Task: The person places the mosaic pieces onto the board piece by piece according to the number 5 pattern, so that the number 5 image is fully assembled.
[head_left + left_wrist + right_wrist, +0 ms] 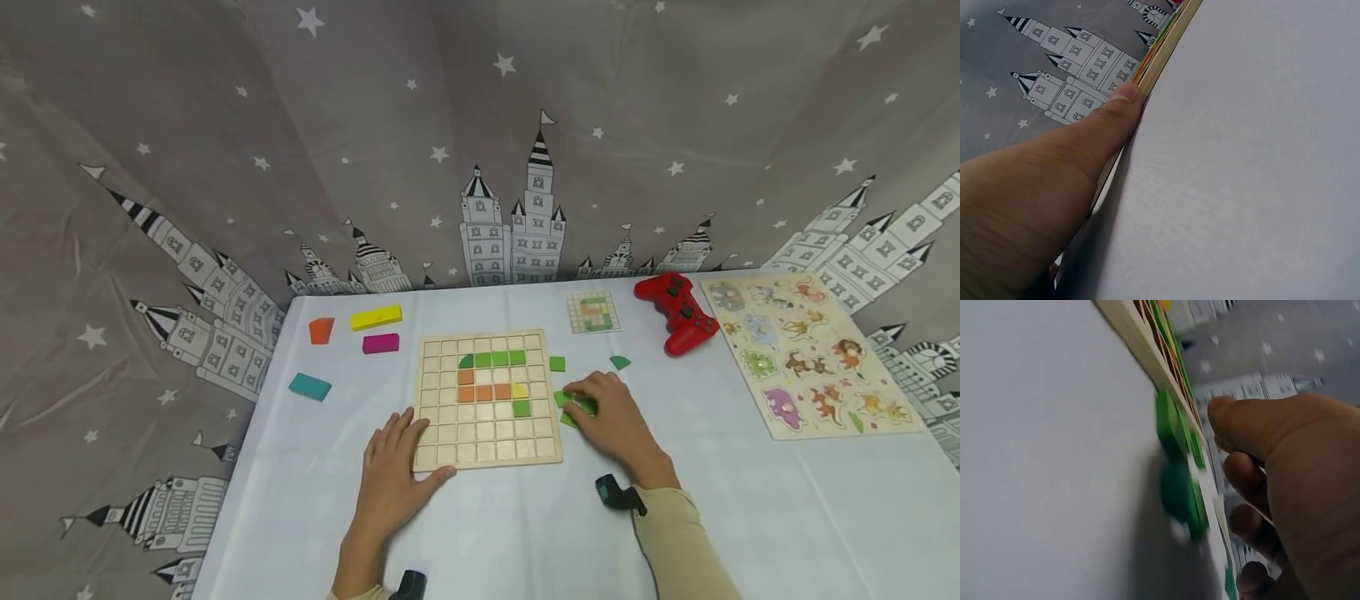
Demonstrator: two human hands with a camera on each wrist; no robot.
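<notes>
Left hand (392,473) lies spread, gripping nothing, against the board's (486,430) near-left corner. Right hand (617,423) is over the green tiles (1166,422), closest to them; whether it pinches one, I can't tell. The board, roughly square, sits just left of it.
</notes>
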